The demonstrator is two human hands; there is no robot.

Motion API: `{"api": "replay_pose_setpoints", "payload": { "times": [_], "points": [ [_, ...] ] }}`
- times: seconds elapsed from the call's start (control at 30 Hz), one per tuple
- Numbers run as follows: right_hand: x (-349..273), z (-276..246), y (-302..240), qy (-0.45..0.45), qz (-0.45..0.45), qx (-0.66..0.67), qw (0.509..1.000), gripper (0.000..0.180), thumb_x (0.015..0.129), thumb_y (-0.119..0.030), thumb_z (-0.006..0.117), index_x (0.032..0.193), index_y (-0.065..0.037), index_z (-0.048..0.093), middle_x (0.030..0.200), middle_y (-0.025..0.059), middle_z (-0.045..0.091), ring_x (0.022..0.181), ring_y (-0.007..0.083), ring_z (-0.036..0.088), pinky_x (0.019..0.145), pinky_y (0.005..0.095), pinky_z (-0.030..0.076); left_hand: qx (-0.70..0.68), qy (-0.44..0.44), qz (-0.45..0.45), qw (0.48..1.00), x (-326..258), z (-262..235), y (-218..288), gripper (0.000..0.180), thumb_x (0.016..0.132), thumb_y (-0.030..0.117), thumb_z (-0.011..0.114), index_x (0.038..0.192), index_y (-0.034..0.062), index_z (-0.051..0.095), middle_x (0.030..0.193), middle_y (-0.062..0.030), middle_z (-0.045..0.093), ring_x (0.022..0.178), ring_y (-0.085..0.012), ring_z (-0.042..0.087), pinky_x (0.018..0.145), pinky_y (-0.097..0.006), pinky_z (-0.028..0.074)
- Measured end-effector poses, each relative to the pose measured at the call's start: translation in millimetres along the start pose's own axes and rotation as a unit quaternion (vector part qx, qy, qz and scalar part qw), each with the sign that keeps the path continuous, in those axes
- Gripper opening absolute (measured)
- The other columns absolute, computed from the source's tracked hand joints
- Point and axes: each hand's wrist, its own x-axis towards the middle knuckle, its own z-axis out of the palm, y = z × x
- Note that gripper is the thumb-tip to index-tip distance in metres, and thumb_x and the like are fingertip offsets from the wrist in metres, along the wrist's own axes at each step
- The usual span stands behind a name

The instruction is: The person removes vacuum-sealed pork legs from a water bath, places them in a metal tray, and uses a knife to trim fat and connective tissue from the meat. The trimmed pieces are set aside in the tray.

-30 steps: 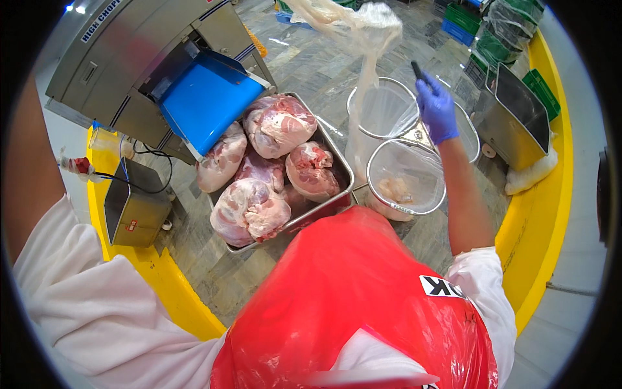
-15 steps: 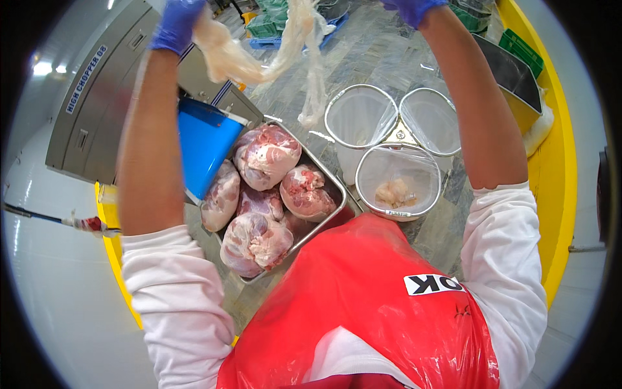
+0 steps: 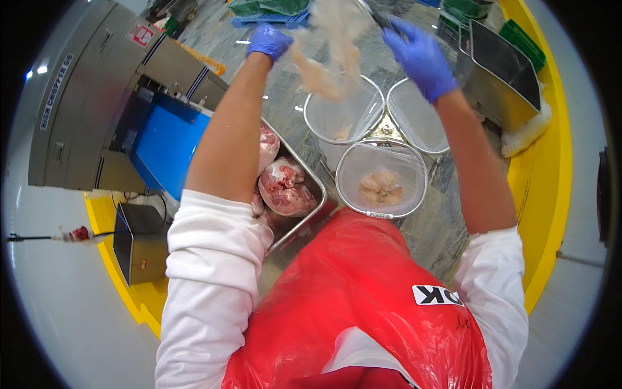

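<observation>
My left hand (image 3: 270,43), in a purple-blue glove, is raised beyond the tray; its fingers cannot be made out. Just right of it, a pale, stringy sheet of trimmed fat or membrane (image 3: 332,52) hangs blurred in the air over the far left bag hoop (image 3: 306,120). Whether the left hand still touches this sheet is unclear. Gloved likewise, my right hand (image 3: 421,61) is closed around a dark-handled tool (image 3: 378,14), its far end cut off by the top edge. Chunks of raw meat (image 3: 285,187) lie in a metal tray (image 3: 316,175), partly hidden behind my left arm.
Three bag-lined hoops stand joined together; the near one (image 3: 343,194) contains pale trimmings (image 3: 380,188). A steel machine (image 3: 84,104) with a blue belt (image 3: 170,139) is at left. Metal bins stand at right (image 3: 499,71) and lower left (image 3: 139,243). Yellow edging (image 3: 551,194) curves along the wall.
My left hand has moved right and slightly down from the upper left. The pale sheet has swung right over the hoop. My right hand has come lower, bringing the dark-handled tool into view.
</observation>
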Motion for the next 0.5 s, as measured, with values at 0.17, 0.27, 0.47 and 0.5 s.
{"api": "replay_pose_setpoints", "payload": {
  "times": [0.17,0.27,0.47,0.5],
  "points": [
    [-139,45,136,-0.325,0.225,-0.204,0.896,0.036,0.095,-0.034,0.060,0.107,-0.003,0.074,0.103,0.0303,0.069,0.096,0.0498,0.066,0.085,0.0529,0.054,-0.105,-0.061,0.090,0.988,-113,105,-14,0.027,0.080,0.016,0.065,0.103,0.0065,0.075,0.099,-0.0234,0.074,0.091,-0.0413,0.072,0.080,-0.050,0.057],
    [-224,47,159,-0.308,0.245,-0.156,0.906,0.041,0.094,-0.031,0.063,0.123,-0.004,0.069,0.112,0.0282,0.070,0.104,0.0450,0.068,0.089,0.0494,0.054,-0.114,-0.244,0.146,0.952,-254,146,-39,0.023,0.087,0.018,0.061,0.106,0.0077,0.068,0.093,-0.0251,0.072,0.086,-0.0469,0.070,0.078,-0.055,0.055],
    [-300,63,138,-0.223,0.463,0.030,0.857,0.054,0.095,-0.020,0.069,0.140,0.008,0.057,0.121,0.0230,0.072,0.109,0.0249,0.070,0.095,0.0363,0.052,-0.156,-0.379,-0.158,0.898,-480,128,-173,0.037,0.089,0.032,0.070,0.116,0.0057,0.069,0.105,-0.0209,0.074,0.101,-0.0368,0.072,0.091,-0.044,0.055],
    [-301,71,133,-0.223,0.508,0.040,0.831,0.055,0.095,-0.020,0.069,0.140,0.008,0.057,0.122,0.0227,0.072,0.109,0.0231,0.069,0.095,0.0351,0.052,-0.186,-0.348,-0.269,0.878,-504,123,-197,0.036,0.089,0.030,0.071,0.114,0.0030,0.069,0.101,-0.0189,0.074,0.095,-0.0327,0.072,0.087,-0.042,0.056]
  ]
}}
